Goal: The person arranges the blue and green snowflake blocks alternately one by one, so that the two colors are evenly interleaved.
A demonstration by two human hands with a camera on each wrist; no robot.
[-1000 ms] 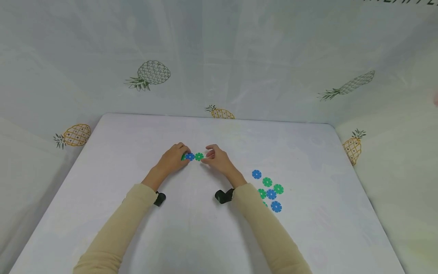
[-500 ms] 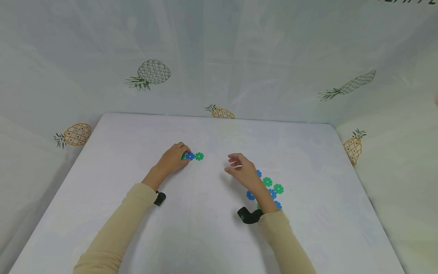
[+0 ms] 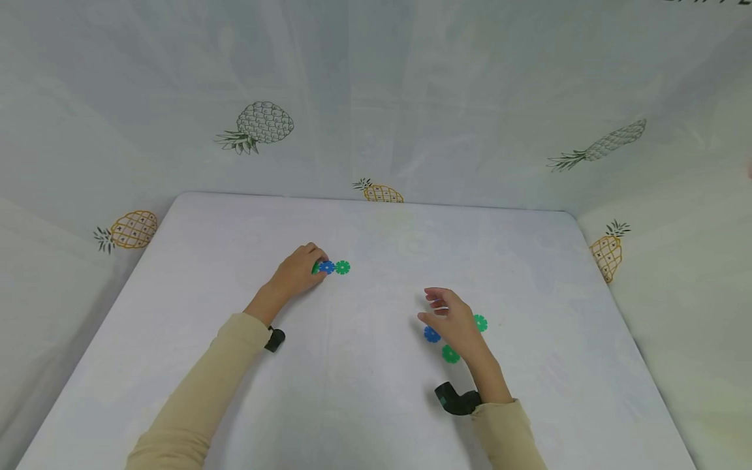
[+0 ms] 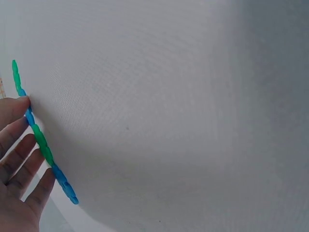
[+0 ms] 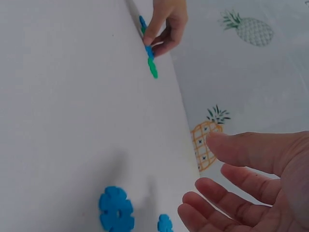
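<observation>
My left hand point(image 3: 296, 271) grips a row of joined snowflake discs point(image 4: 42, 144), green and blue by turns, near the table's far side. In the head view, a green disc point(image 3: 343, 267) and a blue disc point(image 3: 327, 267) of that row stick out to the right of the fingers. The left wrist view shows the thumb near a blue disc and fingertips along the row's edge. My right hand point(image 3: 461, 326) hovers with fingers loosely bent and nothing in them, over loose discs at the right. Below it in the right wrist view lies a blue disc point(image 5: 116, 208).
Around the right hand lie a loose blue disc point(image 3: 431, 334), a green disc point(image 3: 450, 354) and another green disc point(image 3: 480, 323); the hand and forearm hide others. A pineapple-print curtain point(image 3: 376, 98) hangs behind the white table point(image 3: 364, 391).
My right hand has moved from beside the row's right end, rightward and closer to the person, to above the loose discs. The left hand and its row have stayed in place.
</observation>
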